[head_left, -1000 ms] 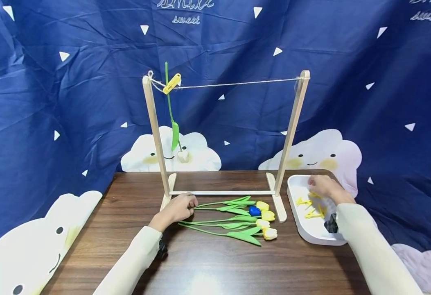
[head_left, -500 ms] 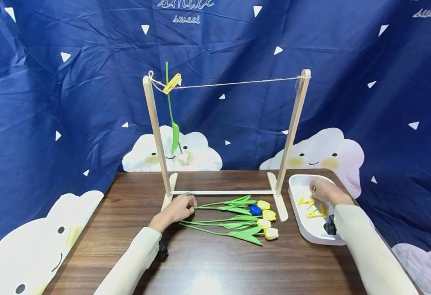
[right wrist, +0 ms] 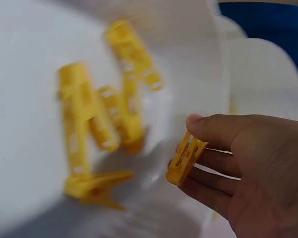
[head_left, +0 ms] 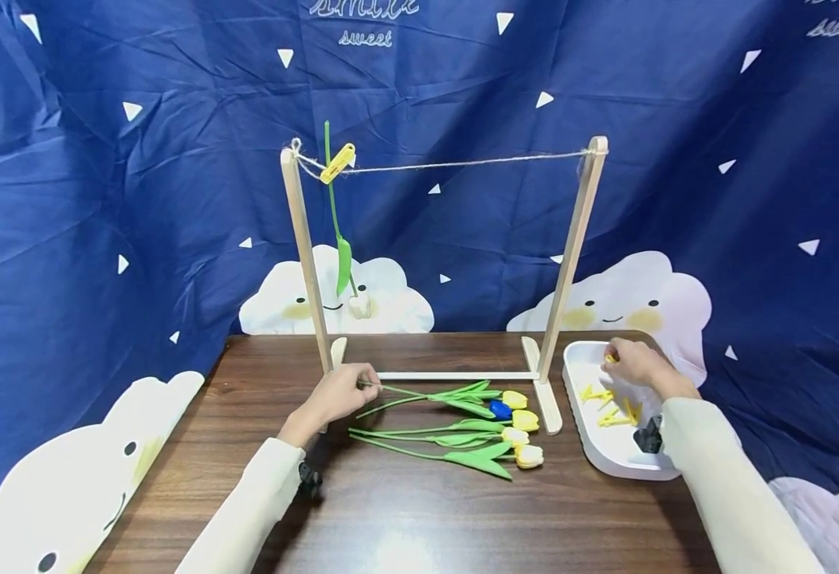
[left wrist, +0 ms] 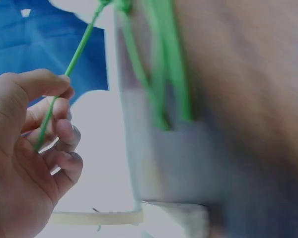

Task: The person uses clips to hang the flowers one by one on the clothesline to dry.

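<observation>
My left hand [head_left: 339, 392] pinches the end of a thin green tulip stem [left wrist: 80, 47] between thumb and forefinger, lifted slightly off the table. In the head view that tulip is the rearmost of a row lying with blooms to the right: yellow [head_left: 514, 400], blue [head_left: 500, 410] and whitish ones [head_left: 530, 457]. Over the white tray, my right hand [head_left: 637, 367] holds a yellow clothespin [right wrist: 186, 159] between thumb and fingers. Several other yellow clothespins [right wrist: 79, 119] lie in the tray [head_left: 586, 446]. One white tulip [head_left: 343, 263] hangs bloom-down from the string, held by a yellow clothespin [head_left: 338, 163].
A wooden frame, with a right post [head_left: 573, 255] and left post [head_left: 306, 255], carries a string [head_left: 462, 164] across its top. A low white bar [head_left: 455, 375] joins its feet. The brown table [head_left: 419, 518] stands before a blue cloth backdrop [head_left: 433, 88].
My left hand has drawn back to the left and raised a tulip's stem end. My right hand has picked up a clothespin within the tray.
</observation>
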`<act>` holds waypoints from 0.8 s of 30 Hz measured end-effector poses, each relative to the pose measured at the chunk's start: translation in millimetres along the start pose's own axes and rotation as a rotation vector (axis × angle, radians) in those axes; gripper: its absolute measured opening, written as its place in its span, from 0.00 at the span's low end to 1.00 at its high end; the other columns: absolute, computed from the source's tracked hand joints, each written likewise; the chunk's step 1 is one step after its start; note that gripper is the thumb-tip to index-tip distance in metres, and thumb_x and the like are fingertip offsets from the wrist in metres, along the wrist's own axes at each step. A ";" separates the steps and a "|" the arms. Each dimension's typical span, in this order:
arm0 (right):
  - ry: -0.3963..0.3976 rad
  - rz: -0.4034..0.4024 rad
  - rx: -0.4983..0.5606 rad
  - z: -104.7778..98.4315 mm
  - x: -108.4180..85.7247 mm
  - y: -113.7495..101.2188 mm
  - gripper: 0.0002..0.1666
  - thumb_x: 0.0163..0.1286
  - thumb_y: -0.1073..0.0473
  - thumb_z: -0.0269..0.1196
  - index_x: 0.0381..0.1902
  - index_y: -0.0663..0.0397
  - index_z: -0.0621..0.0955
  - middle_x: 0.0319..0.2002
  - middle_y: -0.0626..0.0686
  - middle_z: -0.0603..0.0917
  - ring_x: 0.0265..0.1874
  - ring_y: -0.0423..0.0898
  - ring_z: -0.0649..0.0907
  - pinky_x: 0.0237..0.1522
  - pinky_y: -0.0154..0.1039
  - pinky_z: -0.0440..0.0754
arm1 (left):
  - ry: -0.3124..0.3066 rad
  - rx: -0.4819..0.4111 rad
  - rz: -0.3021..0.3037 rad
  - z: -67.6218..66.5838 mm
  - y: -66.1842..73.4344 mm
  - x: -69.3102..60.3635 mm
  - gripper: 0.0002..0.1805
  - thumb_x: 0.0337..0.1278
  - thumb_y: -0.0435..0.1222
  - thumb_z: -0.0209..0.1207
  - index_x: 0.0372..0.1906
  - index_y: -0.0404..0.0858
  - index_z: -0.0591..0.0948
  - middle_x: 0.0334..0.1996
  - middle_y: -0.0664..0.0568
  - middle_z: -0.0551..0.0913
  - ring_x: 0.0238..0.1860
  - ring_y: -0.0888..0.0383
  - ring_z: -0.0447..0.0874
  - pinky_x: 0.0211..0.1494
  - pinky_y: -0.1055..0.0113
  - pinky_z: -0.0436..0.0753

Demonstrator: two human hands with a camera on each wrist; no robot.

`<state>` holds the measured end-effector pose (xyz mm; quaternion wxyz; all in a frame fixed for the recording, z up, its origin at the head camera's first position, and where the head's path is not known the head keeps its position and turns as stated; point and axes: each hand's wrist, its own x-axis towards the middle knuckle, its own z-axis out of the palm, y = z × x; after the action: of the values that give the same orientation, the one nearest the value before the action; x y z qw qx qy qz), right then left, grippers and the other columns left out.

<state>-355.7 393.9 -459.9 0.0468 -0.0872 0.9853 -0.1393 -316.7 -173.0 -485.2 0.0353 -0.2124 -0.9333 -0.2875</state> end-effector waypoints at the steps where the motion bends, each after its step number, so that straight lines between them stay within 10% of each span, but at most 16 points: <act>1: 0.029 -0.021 0.005 -3.8 0.2 -1.5 0.17 0.72 0.59 0.66 0.47 0.70 0.79 0.38 0.64 0.85 0.37 0.59 0.83 0.44 0.58 0.81 | 0.015 -0.040 -0.002 -4.5 4.1 1.0 0.02 0.68 0.39 0.67 0.37 0.48 0.87 0.34 0.58 0.89 0.34 0.63 0.83 0.44 0.61 0.84; 13: 0.236 -0.108 0.202 -51.7 -6.8 -46.4 0.23 0.78 0.59 0.54 0.60 0.75 0.71 0.46 0.69 0.82 0.39 0.56 0.82 0.40 0.43 0.77 | 0.058 -0.364 0.011 -38.1 50.2 13.8 0.02 0.65 0.38 0.71 0.35 0.46 0.92 0.29 0.53 0.89 0.28 0.62 0.80 0.33 0.70 0.78; 24: 0.268 -0.099 0.380 -80.5 -17.8 -99.8 0.27 0.87 0.50 0.43 0.66 0.67 0.68 0.55 0.67 0.78 0.52 0.58 0.78 0.50 0.40 0.73 | 0.098 -0.607 0.107 -29.8 85.9 31.7 0.11 0.81 0.39 0.58 0.49 0.33 0.80 0.46 0.41 0.92 0.37 0.47 0.95 0.38 0.53 0.91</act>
<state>-331.8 324.2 -353.4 -0.0756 -0.1055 0.9334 -0.3346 -311.3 -113.5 -409.7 0.0301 -0.2480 -0.7895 -0.5606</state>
